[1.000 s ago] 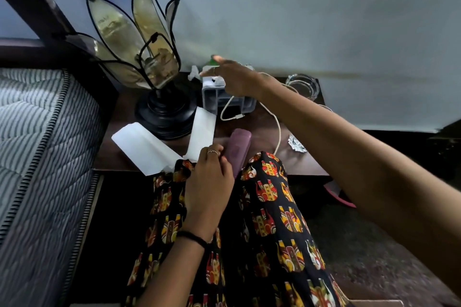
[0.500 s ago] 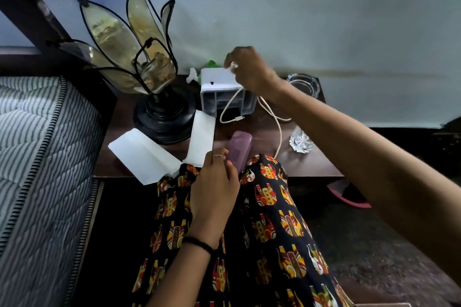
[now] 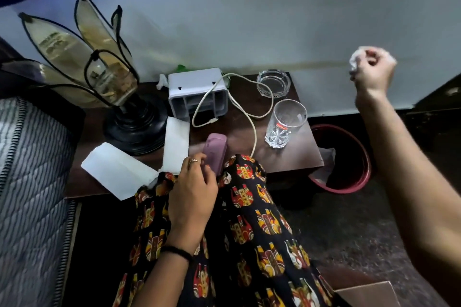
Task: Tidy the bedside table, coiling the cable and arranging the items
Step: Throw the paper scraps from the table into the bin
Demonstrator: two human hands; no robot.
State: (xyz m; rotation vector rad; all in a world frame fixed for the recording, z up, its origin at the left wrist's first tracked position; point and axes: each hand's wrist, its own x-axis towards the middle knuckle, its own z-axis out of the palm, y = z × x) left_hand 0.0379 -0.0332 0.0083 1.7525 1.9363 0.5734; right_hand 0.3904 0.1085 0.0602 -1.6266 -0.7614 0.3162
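Observation:
A white cable (image 3: pixel 252 117) lies in loose loops across the dark wooden bedside table (image 3: pixel 294 157), over a white box-shaped device (image 3: pixel 194 82). A purple case (image 3: pixel 214 148) lies near the front edge, and my left hand (image 3: pixel 193 187) rests against it with curled fingers. My right hand (image 3: pixel 371 70) is raised off to the right of the table, above a red bin (image 3: pixel 349 187), and grips a crumpled white wad (image 3: pixel 355 58). A clear drinking glass (image 3: pixel 284 123) stands upright at the right. A glass ashtray (image 3: pixel 273 82) sits behind it.
A black-based petal lamp (image 3: pixel 129 124) fills the table's left part. Two white paper sheets (image 3: pixel 117 174) lie in front of it. A striped mattress (image 3: pixel 27 182) borders the left. My patterned knee (image 3: pixel 244 182) presses against the table's front edge. Something green (image 3: pixel 180 68) peeks behind the device.
My right hand lifted from the white device and swung far right above the bin, holding a white wad. The view tilted down. My left hand stayed by the purple case.

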